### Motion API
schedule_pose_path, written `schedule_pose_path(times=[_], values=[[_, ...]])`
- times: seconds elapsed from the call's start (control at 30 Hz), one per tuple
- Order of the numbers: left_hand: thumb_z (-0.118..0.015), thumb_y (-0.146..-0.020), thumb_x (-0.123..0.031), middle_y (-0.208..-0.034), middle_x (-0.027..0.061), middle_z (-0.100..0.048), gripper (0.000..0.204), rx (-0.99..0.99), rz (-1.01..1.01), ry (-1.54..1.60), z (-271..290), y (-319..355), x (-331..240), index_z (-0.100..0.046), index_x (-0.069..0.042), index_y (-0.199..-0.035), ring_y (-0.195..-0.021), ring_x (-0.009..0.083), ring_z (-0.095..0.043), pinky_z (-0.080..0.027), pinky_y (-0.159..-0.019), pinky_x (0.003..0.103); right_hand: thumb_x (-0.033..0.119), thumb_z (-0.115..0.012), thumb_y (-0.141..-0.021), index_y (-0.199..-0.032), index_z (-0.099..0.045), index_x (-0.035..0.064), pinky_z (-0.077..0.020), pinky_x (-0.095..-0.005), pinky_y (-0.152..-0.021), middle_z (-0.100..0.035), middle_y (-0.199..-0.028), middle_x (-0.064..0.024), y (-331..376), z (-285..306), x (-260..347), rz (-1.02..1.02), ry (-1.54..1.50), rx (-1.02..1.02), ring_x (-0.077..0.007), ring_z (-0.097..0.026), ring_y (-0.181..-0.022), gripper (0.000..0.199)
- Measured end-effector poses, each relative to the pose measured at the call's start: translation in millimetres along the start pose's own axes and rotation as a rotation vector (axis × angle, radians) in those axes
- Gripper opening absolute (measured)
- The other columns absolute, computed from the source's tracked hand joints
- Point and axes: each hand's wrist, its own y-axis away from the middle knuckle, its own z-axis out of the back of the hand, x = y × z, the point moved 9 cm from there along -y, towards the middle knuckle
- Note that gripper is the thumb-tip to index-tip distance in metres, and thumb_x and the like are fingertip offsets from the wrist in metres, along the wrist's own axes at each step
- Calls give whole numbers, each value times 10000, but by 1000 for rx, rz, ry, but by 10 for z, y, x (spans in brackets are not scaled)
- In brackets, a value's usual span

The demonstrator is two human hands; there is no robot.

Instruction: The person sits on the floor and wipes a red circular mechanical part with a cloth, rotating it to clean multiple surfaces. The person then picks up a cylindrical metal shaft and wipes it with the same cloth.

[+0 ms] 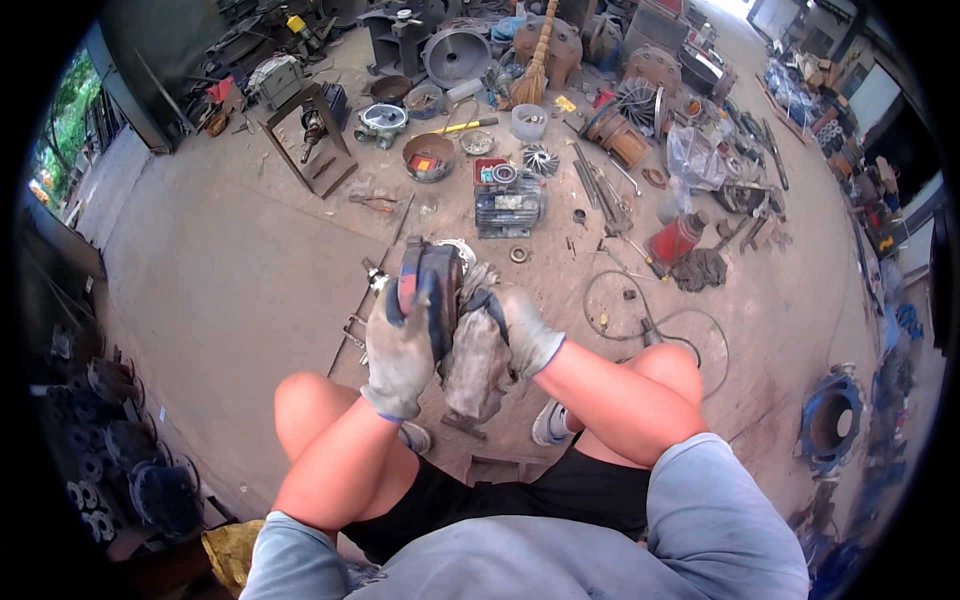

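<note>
My left hand [393, 355], in a pale work glove with dark fingertips, grips a dark round metal part [430, 262] with a reddish patch on its side. The part is held up on edge between my knees. In the same kind of glove, my right hand [522, 328] is closed on a dirty grey rag [476, 368], which hangs down against the part. The rag hides some of the part's right side. Just beyond my hands, a finned electric motor body [506, 212] rests on the floor, with a small bearing ring [519, 254] near it.
Ahead lie a brown bowl [428, 170], a clear tub [529, 132], a fan wheel [541, 160] and a yellow-handled hammer [465, 126]. To the right are a red jack [677, 238] and a looped cable [722, 350]. A metal frame [312, 140] stands left. A straw broom [530, 84] leans at the back.
</note>
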Motion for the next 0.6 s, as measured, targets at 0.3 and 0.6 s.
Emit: schedule_pose_path(times=[0.3, 0.6], values=[[-583, -1066, -376, -989, 152, -739, 428, -179, -110, 345, 478, -409, -211, -679, 30, -1165, -849, 267, -702, -548, -787, 405, 167, -438, -1084, -1396, -564, -31, -549, -411, -1041, -643, -1356, -176, 382, 32, 1149, 406, 439, 419, -296, -658, -1202, 391], [-634, -1066, -382, -896, 4, -670, 394, -492, 28, 312, 1383, -450, -110, -687, 8, -1083, -800, 76, -572, -484, -713, 270, -52, -642, -898, -1575, -387, 1, -476, -429, -1155, -521, -1534, -166, 874, 512, 1366, 431, -95, 229, -292, -568, -1360, 726]])
